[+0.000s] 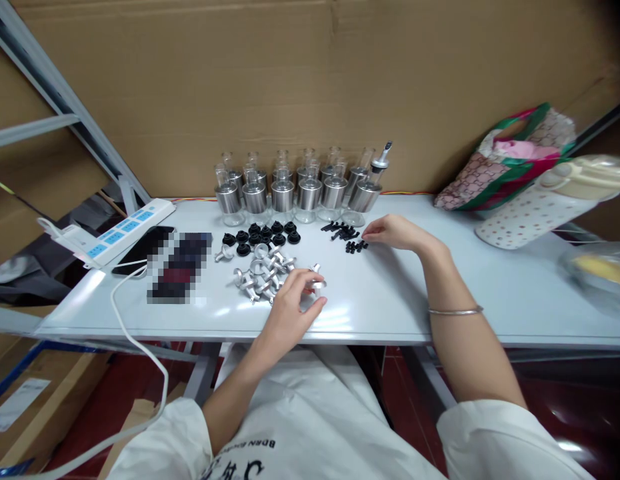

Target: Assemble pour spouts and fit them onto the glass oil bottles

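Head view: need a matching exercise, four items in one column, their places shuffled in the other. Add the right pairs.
Column 1
1. Metal bangle
2. Single silver piece
3. White power strip
4. Tiny black parts

Column 2
A. At the fingertips of the right hand
B. Toward the left end of the table
C. Around the right forearm
D. Between the fingers of the left hand

Right pairs: 1-C, 2-D, 3-B, 4-A
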A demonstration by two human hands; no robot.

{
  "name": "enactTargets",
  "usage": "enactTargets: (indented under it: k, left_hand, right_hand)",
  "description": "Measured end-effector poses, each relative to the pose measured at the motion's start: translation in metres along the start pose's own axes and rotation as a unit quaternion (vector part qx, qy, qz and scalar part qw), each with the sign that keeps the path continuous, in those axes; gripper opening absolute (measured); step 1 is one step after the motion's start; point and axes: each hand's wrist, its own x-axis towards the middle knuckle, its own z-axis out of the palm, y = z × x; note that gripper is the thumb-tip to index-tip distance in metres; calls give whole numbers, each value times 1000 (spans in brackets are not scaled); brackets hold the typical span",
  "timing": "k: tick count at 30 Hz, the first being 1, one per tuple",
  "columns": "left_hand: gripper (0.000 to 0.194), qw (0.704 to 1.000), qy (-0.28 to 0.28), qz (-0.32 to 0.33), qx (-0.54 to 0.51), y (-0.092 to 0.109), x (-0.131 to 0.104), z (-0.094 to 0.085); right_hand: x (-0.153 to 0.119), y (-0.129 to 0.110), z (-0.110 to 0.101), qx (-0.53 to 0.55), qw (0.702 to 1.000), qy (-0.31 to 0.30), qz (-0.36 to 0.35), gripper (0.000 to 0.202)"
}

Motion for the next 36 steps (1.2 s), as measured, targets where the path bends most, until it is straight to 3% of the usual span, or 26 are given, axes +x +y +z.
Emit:
enactTargets:
  k: [7, 12, 16, 19, 22, 27, 31, 36]
  left_hand:
    - [22, 1000, -4, 7, 12, -1, 1, 1]
    - [23, 1000, -6, 7, 15, 0, 0, 0]
    - [22, 1000, -5, 5, 22, 1, 0, 0]
    - [23, 1000, -7, 1, 22, 2, 0, 0]
    - [24, 1000, -6, 2, 21, 1, 1, 0]
    - [22, 1000, -8, 6, 23, 1, 1, 0]
    - [20, 1000, -12, 11, 22, 1, 1, 0]
    - [20, 1000, -8, 16, 10, 1, 0, 0]
  right_hand:
    - [4, -4, 5, -33, 999, -1, 2, 24]
    - [0, -5, 4, -47, 998, 42, 6, 20]
    - [-10, -14, -2, 72, 993, 90, -3, 17]
    - [-17, -32, -4, 258, 965, 29, -28, 21]
    - [-22, -53, 0, 363, 928, -57, -57, 26]
    - [-27, -80, 13, 407, 887, -185, -115, 27]
    - [-30, -89, 18, 418, 871, -217, -142, 23]
    - [-30, -89, 20, 429, 863, -238, -123, 26]
